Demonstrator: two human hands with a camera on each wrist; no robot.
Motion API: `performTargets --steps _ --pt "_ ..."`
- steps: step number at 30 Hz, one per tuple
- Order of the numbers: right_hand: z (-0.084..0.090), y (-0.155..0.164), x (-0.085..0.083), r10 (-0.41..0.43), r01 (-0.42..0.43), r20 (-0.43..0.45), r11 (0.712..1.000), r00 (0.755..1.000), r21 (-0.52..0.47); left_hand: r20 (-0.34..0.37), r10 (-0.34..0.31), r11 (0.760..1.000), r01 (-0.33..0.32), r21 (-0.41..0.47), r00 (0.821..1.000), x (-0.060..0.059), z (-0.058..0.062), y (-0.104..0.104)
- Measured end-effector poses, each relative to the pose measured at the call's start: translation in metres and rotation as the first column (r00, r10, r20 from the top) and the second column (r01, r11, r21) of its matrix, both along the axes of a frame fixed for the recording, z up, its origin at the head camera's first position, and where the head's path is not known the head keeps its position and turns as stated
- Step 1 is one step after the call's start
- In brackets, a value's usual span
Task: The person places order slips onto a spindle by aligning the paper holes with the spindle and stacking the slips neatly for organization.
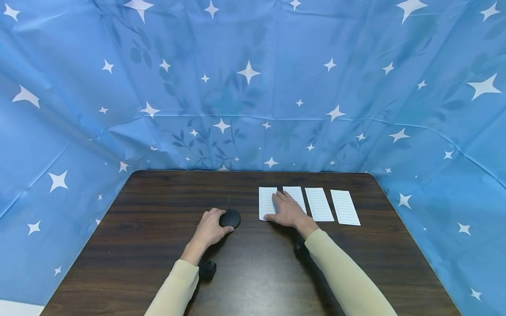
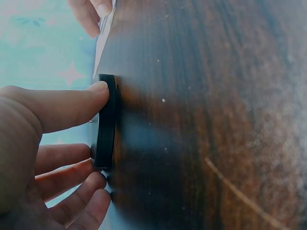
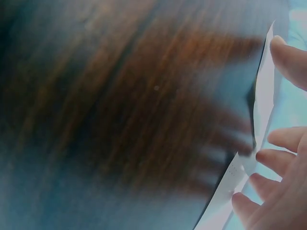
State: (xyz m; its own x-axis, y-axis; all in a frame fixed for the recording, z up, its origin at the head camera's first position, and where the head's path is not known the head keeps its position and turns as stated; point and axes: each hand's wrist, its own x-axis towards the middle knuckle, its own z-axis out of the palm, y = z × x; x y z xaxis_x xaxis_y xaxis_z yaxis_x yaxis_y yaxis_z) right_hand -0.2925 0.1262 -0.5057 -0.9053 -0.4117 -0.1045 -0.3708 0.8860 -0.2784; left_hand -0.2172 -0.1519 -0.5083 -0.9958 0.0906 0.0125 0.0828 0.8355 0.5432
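A receipt spike with a round black base stands upright on the table, its thin needle rising from the middle. My left hand grips the base by its rim, thumb on the near side and fingers on the far side; the left wrist view shows the base's edge between them. My right hand spreads over the leftmost printed paper slip, its thumb near the lower edge. In the right wrist view this slip bows slightly off the table under the fingers. A second slip is partly covered by the hand.
Two more printed slips, one and another, lie farther right in the same row. The dark wooden table ends at the back against a blue curtain with white stars.
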Motion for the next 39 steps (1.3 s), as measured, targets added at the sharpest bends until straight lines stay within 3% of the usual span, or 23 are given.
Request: performTargets --steps 19,32,39 --pt "-0.0024 0.0003 0.0036 -0.03 0.03 -0.01 0.999 0.999 0.042 -0.002 0.01 1.0 -0.01 -0.006 1.0 0.0017 0.0001 0.0032" --pt "-0.0013 -0.0044 0.0053 -0.021 0.018 -0.049 0.998 0.999 -0.056 -0.014 0.0 1.0 0.0 -0.011 1.0 0.0011 -0.0003 0.0037" --pt "-0.0016 -0.0061 0.0055 -0.056 0.038 -0.096 0.982 0.994 -0.186 -0.022 -0.003 1.0 0.002 -0.027 1.0 0.001 -0.0001 0.0017"
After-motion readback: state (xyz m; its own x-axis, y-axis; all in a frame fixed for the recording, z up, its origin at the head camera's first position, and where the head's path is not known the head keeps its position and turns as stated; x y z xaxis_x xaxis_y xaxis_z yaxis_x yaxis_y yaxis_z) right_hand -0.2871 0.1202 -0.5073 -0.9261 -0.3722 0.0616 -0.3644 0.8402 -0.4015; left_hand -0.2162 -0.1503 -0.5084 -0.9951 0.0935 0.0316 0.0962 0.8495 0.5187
